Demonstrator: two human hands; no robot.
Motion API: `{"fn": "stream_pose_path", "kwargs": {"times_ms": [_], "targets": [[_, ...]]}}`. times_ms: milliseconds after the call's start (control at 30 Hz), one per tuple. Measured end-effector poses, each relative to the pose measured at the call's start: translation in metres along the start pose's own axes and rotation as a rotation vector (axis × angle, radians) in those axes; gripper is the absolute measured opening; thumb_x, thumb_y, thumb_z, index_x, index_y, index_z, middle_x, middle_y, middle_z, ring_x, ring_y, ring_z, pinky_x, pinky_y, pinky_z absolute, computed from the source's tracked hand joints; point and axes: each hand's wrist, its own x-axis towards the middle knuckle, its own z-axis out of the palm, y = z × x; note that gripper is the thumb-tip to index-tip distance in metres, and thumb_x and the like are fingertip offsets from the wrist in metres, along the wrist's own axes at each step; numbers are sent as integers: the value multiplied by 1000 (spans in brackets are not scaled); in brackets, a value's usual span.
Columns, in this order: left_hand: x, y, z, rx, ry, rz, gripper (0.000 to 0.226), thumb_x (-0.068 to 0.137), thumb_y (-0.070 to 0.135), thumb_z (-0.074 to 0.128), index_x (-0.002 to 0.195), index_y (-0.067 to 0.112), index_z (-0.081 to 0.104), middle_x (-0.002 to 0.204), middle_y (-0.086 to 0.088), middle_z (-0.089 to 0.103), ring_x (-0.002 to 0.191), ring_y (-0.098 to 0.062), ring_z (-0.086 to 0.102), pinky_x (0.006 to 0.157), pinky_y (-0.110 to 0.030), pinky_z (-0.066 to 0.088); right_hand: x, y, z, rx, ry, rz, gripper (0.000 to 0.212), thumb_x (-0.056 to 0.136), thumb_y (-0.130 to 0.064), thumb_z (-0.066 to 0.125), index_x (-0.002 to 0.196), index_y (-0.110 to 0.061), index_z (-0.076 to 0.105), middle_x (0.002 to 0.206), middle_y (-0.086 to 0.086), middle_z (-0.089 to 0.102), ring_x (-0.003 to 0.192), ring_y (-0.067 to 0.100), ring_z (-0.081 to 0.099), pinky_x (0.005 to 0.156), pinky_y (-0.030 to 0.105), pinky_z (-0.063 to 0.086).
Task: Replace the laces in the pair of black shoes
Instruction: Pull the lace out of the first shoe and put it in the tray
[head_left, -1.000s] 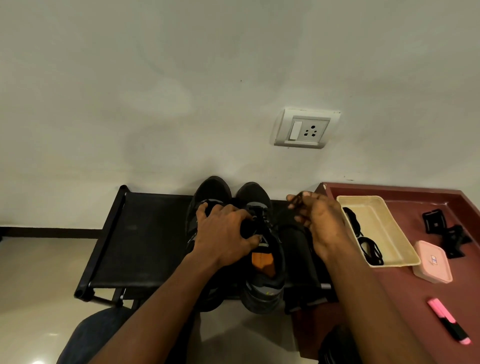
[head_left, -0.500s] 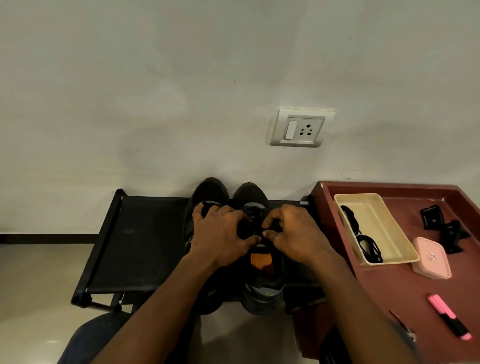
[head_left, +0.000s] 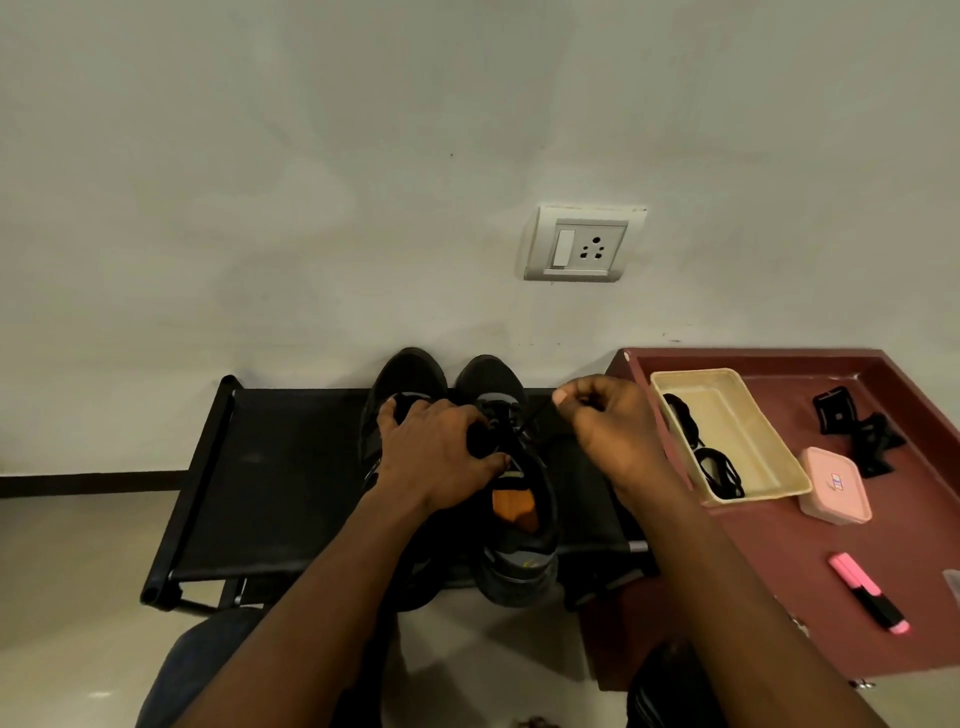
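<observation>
Two black shoes stand side by side on a black fabric rack (head_left: 270, 488), toes to the wall. My left hand (head_left: 441, 457) lies across the left shoe (head_left: 405, 374) and grips the tongue area of the right shoe (head_left: 519, 551), which has an orange insole. My right hand (head_left: 608, 431) is raised to the right of that shoe and pinches a black lace (head_left: 537, 415) that runs taut from its eyelets. More black laces (head_left: 714, 467) lie coiled in a cream tray (head_left: 748, 415).
A maroon table (head_left: 779, 597) at the right carries the cream tray, a pink box (head_left: 836, 486), a pink highlighter (head_left: 867, 592) and black clips (head_left: 857, 426). A wall socket (head_left: 582, 244) sits above. The floor lies at left; my knees are at the bottom edge.
My right hand went from the shoe's eyelets out to the right, drawing the black lace taut. My left hand stayed on the shoes.
</observation>
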Motion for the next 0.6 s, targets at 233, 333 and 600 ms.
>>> {"fn": "stream_pose_path", "kwargs": {"times_ms": [233, 333, 600], "targets": [[0, 0, -1, -2, 0, -6, 54, 85, 76, 55, 126, 42, 61, 129, 9, 61, 134, -20, 48, 123, -63, 9, 1, -9, -17, 822, 45, 89, 13, 107, -14, 53, 96, -13, 60, 71, 5, 69, 73, 23, 72, 76, 33, 59], [1, 1, -1, 4, -11, -7, 53, 85, 75, 55, 127, 42, 60, 131, 10, 62, 135, -20, 48, 123, -64, 9, 5, -5, -21, 654, 96, 113, 15, 104, -9, 57, 90, -15, 61, 59, -1, 52, 56, 16, 51, 57, 26, 50], [1, 16, 6, 14, 73, 92, 41, 84, 53, 64, 121, 40, 55, 138, 11, 56, 137, -18, 45, 124, -62, -5, 5, 3, -28, -580, 123, -92, 10, 98, -16, 58, 92, -23, 57, 81, -5, 60, 68, 5, 49, 57, 27, 33]]}}
